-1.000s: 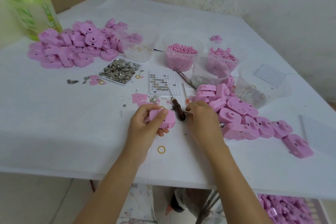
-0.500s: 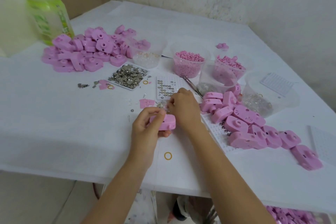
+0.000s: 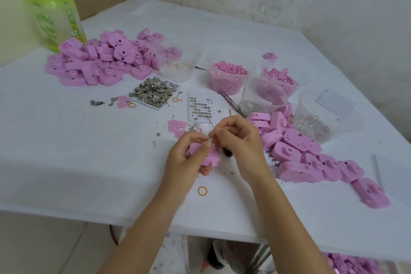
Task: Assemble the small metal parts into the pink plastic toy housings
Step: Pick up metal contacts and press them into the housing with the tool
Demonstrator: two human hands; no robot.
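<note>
Here the left hand (image 3: 181,159) clamps its grip on a pink housing (image 3: 210,158) just above the table (image 3: 89,162); the right hand (image 3: 242,142) pinches a thin tool (image 3: 210,122) against it. A slip could jab fingers.

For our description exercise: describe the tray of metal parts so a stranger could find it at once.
Start at the heap of pink housings at the far left of the table. Just in front of its right end lies a shallow white tray. Unlike the round clear tubs nearby, it is flat, rectangular and heaped with loose silvery pieces.
</note>
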